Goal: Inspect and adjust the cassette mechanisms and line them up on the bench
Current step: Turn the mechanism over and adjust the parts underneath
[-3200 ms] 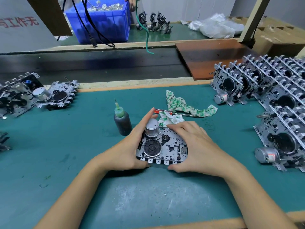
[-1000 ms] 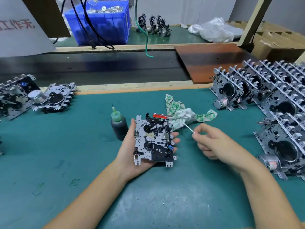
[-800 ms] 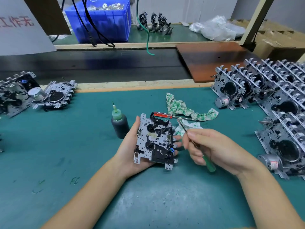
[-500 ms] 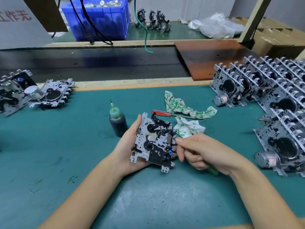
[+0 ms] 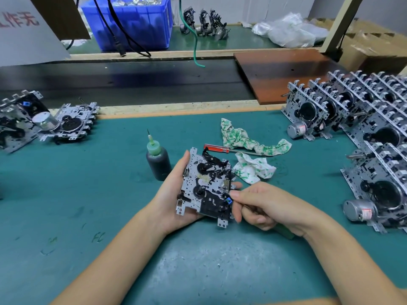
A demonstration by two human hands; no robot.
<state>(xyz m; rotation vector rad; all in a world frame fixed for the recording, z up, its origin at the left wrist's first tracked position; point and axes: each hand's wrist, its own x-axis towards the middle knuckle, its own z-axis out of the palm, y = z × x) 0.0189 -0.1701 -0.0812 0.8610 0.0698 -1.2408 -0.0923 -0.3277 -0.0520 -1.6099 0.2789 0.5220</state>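
My left hand point(image 5: 170, 195) cradles a cassette mechanism point(image 5: 206, 186) from below, its silver plate and black parts facing up, lifted a little above the green mat. My right hand point(image 5: 262, 205) grips a thin green-handled tool point(image 5: 285, 231), whose metal tip touches the mechanism's right edge near a small blue part. Stacked rows of cassette mechanisms point(image 5: 361, 133) fill the right side of the bench. Two more mechanisms point(image 5: 68, 123) lie at the far left.
A dark bottle with a green needle cap point(image 5: 157, 159) stands just left of the held mechanism. A red-handled screwdriver point(image 5: 222, 149) and green-stained rags point(image 5: 246, 142) lie behind it. A black conveyor belt point(image 5: 132, 82), a brown board point(image 5: 284, 69) and a blue crate point(image 5: 136, 23) sit beyond.
The mechanism was flipped over into my left hand alone. My right hand picked up the green-handled tool and brought its tip to the mechanism's right edge.
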